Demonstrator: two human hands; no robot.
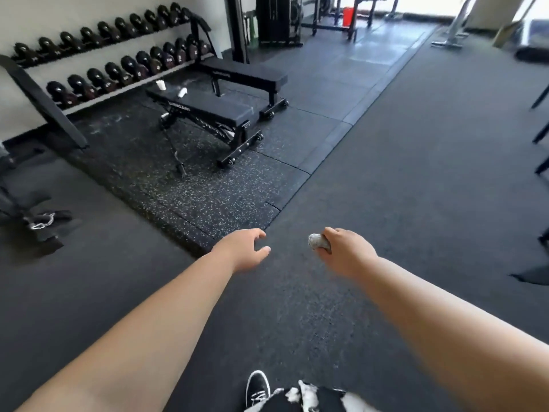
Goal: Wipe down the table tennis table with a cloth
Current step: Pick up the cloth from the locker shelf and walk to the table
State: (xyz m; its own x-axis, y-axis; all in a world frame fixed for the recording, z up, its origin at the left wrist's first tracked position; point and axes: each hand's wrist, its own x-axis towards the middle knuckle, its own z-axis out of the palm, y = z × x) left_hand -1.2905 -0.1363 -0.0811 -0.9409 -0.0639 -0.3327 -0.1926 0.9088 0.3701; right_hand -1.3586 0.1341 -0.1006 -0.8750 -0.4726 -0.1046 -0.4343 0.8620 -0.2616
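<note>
Two bare arms reach forward in the head view over the dark rubber floor [416,173]. The right hand [346,252], at 5 o'clock from centre, has its fingers curled tight around a balled grey cloth [318,242] (only the wad's end pokes out at the fist's 9 o'clock side). The left hand [246,251], near 6 o'clock, holds nothing, fingers loosely bent. Two black benches [208,110] sit at 11 o'clock, the dumbbell rack [104,60] at 10. A black shoe [257,388] is at the bottom edge.

Bright daylight from the overexposed far right doorway [427,7], pale glare on the dark floor [368,52], soft blur overall, wide-angle bending at edges.
</note>
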